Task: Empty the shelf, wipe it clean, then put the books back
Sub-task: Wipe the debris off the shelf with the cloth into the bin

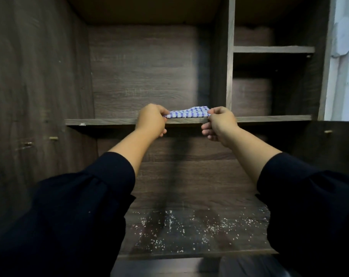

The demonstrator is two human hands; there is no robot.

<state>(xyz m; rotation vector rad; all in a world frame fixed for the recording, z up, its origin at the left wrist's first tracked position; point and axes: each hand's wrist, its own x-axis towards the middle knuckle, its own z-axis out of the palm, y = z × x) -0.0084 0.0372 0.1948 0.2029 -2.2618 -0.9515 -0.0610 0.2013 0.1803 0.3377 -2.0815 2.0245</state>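
- I can read no brand, label or writing anywhere on the wood or on the cloth.
- The cloth (pixel 187 112) is a blue-and-white checked rag, lying flat and bunched a little at its far edge, on the front part of the shelf (pixel 109 121), close to the upright divider (pixel 230 56).
- My left hand (pixel 152 120) pinches the cloth's left end between thumb and forefinger, just at the shelf's front lip; my other fingers curl under the edge.
- My right hand (pixel 219 124) pinches the cloth's right end the same way, thumb on top, the remaining fingers curled below the lip.
- The cloth is stretched between my two hands, along the front edge of the board.
- The shelf is dark brown wood-grain board, bare apart from the cloth, with a small pale chip on its front edge towards the left.
- Both my arms reach up in dark sleeves (pixel 69 206) pushed back from the wrists.
- Below, the lower shelf (pixel 189 232) is speckled with white flecks.
- To the right of the divider are smaller compartments with a short shelf (pixel 273 49) across them.
- A pale wall (pixel 347 66) shows at the far right.
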